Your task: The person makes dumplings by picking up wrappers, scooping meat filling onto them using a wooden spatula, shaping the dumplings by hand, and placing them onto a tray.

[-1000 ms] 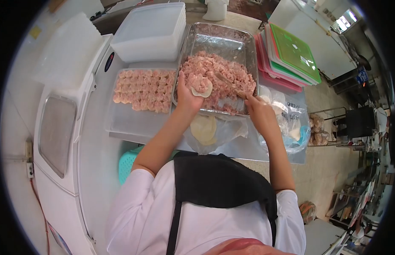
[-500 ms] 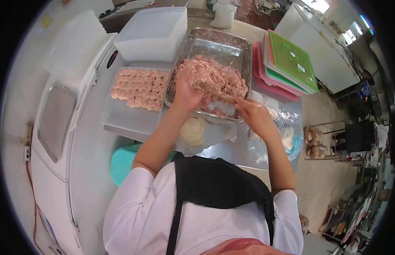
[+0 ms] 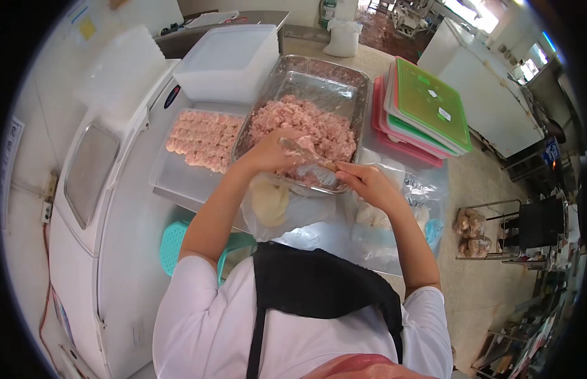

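My right hand (image 3: 368,183) grips the handle of a wooden-looking spatula (image 3: 322,162), its blade smeared with meat. My left hand (image 3: 272,151) curls around a bit of pink meat at the blade's far end; whatever else its fingers hold is hidden. Both hands are over the near side of a metal tray (image 3: 365,120), which holds a mound of ground meat (image 3: 306,120). Pale round wrappers (image 3: 270,203) lie on clear plastic just in front of the tray. To the left, rows of meat-filled dumplings (image 3: 204,136) sit in a shallow translucent container (image 3: 166,172).
Stacked white containers (image 3: 227,60) stand behind the dumplings. Green and pink lids (image 3: 432,104) are piled right of the tray. Plastic bags (image 3: 394,221) lie at the table's right side. A turquoise stool (image 3: 173,243) is below the left edge, beside a white freezer (image 3: 132,234).
My left hand has moved left and down, with the spatula's blade end following it. My right hand has shifted slightly left and lower. The view has tilted a little upward.
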Motion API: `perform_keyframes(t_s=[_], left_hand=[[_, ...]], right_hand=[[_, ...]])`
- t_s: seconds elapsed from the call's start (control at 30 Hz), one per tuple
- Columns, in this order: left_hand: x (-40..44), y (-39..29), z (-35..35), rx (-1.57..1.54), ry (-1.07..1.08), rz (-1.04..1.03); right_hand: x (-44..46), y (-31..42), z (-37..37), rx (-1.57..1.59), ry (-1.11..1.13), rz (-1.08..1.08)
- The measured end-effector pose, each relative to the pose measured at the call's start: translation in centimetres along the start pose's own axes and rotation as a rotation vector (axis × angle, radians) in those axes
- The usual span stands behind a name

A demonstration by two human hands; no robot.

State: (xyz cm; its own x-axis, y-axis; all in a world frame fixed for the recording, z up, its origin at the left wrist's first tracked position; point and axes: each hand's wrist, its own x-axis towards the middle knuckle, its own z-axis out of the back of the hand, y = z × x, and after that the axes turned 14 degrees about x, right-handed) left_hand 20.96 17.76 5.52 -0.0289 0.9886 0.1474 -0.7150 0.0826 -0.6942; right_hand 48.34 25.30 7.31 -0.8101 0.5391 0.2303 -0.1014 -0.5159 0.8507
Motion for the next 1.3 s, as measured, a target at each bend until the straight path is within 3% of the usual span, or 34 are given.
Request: perform_keyframes(t_s=[0.03,0.13,0.23,0.37,0.43,0.53,0.63,0.73,0.83,1.03,1.13,1.23,1.3], left_hand=[[0.3,0.0,-0.2,0.018,0.002,-0.017],[0.7,-2.3,0.1,-0.070,0.088,0.268],[1.0,0.4,-1.1,-0.151,0.055,0.351],[0.6,0.1,-1.2,0.019,-0.025,0.203],[-0.5,-1.0,-0.9,0.093,-0.108,0.178],[-1.0,-0.2,-0.8,0.222,-0.239,0.003],[-1.2,-2.1,-0.2,0.151,-0.213,0.036],[-0.6,-2.4,-0.2,0.135,-0.056,0.019],[-0.1,-2.8,0.1,0.027,0.004,0.113],[0.0,-1.0,1.1,0.095,-0.013,0.026],[-1.0,-1.1,1.0,0.066,-0.250,0.027],[-2.0,-2.0,3.0,0.037,-0.249,-0.083],[-2.2,-1.4,4.9,-0.083,0.017,-0.055]], right_hand=[[0.4,-0.7,0.6,-0.071,-0.007,0.009],[1.0,-0.4,1.6,-0.296,-0.072,0.038],[0.5,1.1,-1.1,-0.448,-0.178,0.089],[1.3,-7.1,-2.0,-0.499,-0.117,-0.024],[1.2,-6.5,-0.3,-0.526,-0.066,-0.146],[0.2,-3.8,1.8,-0.256,-0.119,-0.169],[-0.6,0.5,2.6,0.085,-0.135,-0.126],[-0.7,-0.7,-0.1,-0.023,-0.098,0.053],[-0.4,0.7,1.1,-0.176,-0.078,-0.036],[-0.4,3.4,-1.1,-0.411,-0.130,-0.061],[-0.2,4.5,0.8,-0.390,-0.139,-0.059],[-0.2,5.4,0.4,-0.187,-0.174,0.024],[0.2,5.5,-2.4,-0.254,-0.109,-0.029]])
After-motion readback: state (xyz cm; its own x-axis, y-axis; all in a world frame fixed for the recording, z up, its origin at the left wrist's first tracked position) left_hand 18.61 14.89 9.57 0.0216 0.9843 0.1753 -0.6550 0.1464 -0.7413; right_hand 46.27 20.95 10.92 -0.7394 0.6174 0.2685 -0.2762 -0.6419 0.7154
